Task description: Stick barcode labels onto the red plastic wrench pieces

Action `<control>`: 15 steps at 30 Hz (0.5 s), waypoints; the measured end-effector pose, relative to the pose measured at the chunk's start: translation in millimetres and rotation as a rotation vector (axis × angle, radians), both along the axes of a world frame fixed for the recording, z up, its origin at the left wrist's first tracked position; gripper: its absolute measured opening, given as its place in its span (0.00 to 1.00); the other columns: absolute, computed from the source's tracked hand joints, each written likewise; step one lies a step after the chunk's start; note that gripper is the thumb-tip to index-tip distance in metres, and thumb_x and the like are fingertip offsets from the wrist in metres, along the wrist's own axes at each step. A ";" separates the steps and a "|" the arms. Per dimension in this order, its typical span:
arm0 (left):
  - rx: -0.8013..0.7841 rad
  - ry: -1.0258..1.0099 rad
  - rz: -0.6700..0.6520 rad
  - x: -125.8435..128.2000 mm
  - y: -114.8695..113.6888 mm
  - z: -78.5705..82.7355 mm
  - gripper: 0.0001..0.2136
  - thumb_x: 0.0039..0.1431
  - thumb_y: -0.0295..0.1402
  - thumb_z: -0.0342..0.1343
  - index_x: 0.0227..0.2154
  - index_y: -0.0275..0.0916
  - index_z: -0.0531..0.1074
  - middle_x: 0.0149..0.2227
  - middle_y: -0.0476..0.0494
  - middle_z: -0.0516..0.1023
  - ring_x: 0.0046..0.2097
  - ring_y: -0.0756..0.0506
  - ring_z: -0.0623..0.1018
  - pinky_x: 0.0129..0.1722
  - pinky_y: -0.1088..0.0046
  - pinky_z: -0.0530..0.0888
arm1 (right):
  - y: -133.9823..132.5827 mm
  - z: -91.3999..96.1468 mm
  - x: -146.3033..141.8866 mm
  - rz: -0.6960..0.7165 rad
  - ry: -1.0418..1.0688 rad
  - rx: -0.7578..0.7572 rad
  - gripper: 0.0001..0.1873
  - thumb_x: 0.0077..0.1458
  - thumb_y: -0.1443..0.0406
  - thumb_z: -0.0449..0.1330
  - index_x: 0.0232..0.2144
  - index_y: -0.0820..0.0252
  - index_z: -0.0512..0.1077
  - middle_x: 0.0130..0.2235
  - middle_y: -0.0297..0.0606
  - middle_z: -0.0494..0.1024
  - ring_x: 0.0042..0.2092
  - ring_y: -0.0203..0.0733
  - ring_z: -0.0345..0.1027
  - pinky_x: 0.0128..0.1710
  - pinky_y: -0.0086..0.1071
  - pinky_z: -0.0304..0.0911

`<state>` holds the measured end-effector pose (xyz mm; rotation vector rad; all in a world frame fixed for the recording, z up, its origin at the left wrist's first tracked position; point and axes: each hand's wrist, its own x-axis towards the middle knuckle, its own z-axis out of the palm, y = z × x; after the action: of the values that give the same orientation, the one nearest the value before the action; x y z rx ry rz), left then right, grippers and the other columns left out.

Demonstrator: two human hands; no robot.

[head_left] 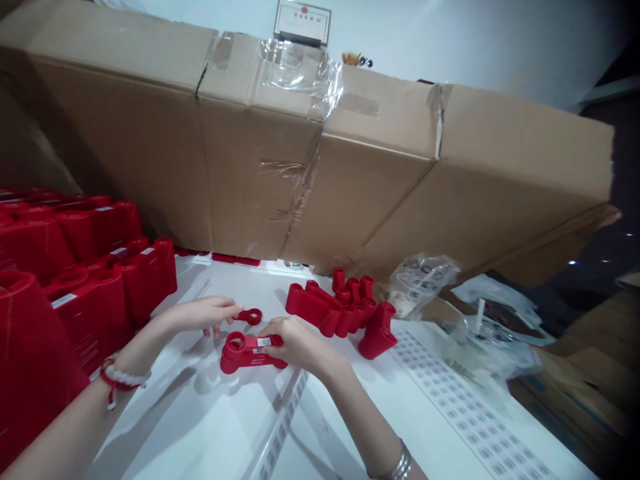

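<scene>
Between the fingertips of my left hand (pixel 217 315) is one end of a thin red piece with a ring end (pixel 253 316), raised over the white table. My right hand (pixel 295 341) grips the right end of a thicker red two-tube part (pixel 245 357), which has a round opening at its left end. A small white printed label (pixel 263 342) sits on top of that part, by my right fingertips. The thin piece is just behind the thicker part. My right fingers hide the part's right end.
Rows of larger red parts (pixel 95 293) stand at the left. A cluster of smaller red parts (pixel 330 310) lies right of centre. Label sheets (pixel 465 407) cover the table's right side, near plastic bags (pixel 490 340). A large cardboard box (pixel 250 167) walls off the back.
</scene>
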<state>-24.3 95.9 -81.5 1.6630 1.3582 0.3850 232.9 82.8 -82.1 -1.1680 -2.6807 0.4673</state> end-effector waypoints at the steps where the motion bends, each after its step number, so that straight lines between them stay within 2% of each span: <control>1: 0.011 0.006 -0.005 -1.5 0.1 -0.2 0.19 0.70 0.49 0.53 0.44 0.36 0.74 0.42 0.44 0.78 0.34 0.47 0.78 0.34 0.67 0.77 | 0.4 -1.6 -1.7 -0.002 -0.004 -0.011 0.06 0.59 0.66 0.66 0.38 0.50 0.83 0.39 0.35 0.82 0.37 0.40 0.72 0.31 0.29 0.60; 5: 0.060 0.046 -0.017 -3.1 0.0 -2.9 0.21 0.70 0.51 0.50 0.42 0.36 0.75 0.41 0.44 0.79 0.32 0.48 0.78 0.33 0.68 0.77 | 2.1 -7.6 -6.5 -0.015 -0.011 -0.050 0.07 0.56 0.67 0.67 0.37 0.50 0.83 0.40 0.35 0.82 0.39 0.42 0.72 0.32 0.29 0.59; 9: 0.134 0.183 -0.004 -6.5 5.5 -8.5 0.18 0.70 0.48 0.53 0.45 0.36 0.75 0.42 0.44 0.80 0.35 0.47 0.80 0.35 0.66 0.79 | 3.7 -12.7 -7.4 -0.040 -0.003 -0.084 0.09 0.55 0.69 0.67 0.38 0.51 0.83 0.39 0.36 0.82 0.39 0.43 0.73 0.32 0.30 0.60; 12: 0.271 0.364 0.039 -8.1 12.3 -13.2 0.15 0.69 0.43 0.57 0.48 0.36 0.75 0.46 0.42 0.80 0.43 0.43 0.81 0.43 0.60 0.80 | 3.6 -14.3 -7.7 -0.054 0.003 -0.114 0.09 0.54 0.69 0.67 0.38 0.51 0.83 0.38 0.35 0.82 0.38 0.43 0.74 0.33 0.31 0.62; 15: 0.459 0.546 0.067 -2.5 20.9 -21.8 0.15 0.68 0.39 0.59 0.53 0.38 0.73 0.55 0.38 0.76 0.52 0.39 0.78 0.51 0.52 0.77 | 2.6 -10.8 -4.5 -0.067 0.024 -0.123 0.15 0.52 0.66 0.71 0.44 0.52 0.81 0.45 0.38 0.82 0.43 0.47 0.75 0.39 0.33 0.65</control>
<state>-26.8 116.7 -103.3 2.2130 1.8260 0.3054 228.4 85.4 -92.9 -1.2712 -2.6158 0.6385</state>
